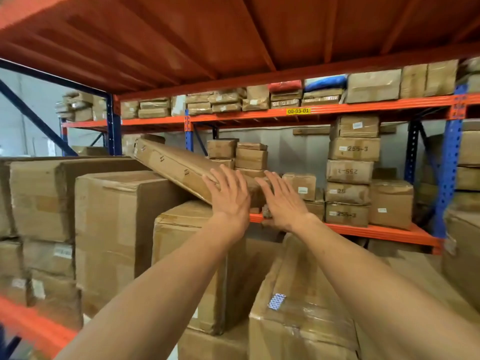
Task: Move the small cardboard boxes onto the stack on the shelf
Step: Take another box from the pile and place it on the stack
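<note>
- Your left hand (231, 198) is covering the near end of a long flat carton (179, 167), so that end's edge is hard to make out; your right hand (283, 203) is hiding whatever is sitting just behind it at the shelf's front edge.
- The frame's left edge is blurring, and the box labels there are not reading clearly.
- You are facing an orange-and-blue rack: an orange shelf (376, 231) is running across the right, with an orange deck overhead (233, 35) and a yellow tag (298, 111) on the upper beam.
- Large cartons (117, 216) are standing in front of the rack, near you and to the left.
- The long flat carton is lying tilted, its long axis running from far left down to near right, its low end resting on a big carton (187, 245).
- The small cardboard boxes (298, 185) are sitting on the shelf, just right of your hands, beside the tall stack (350, 172) marked 255-3.
- Both grips are spread flat, fingers extended; the left palm is pressing on the long carton's low end, the right is hovering beside it and holding nothing.
</note>
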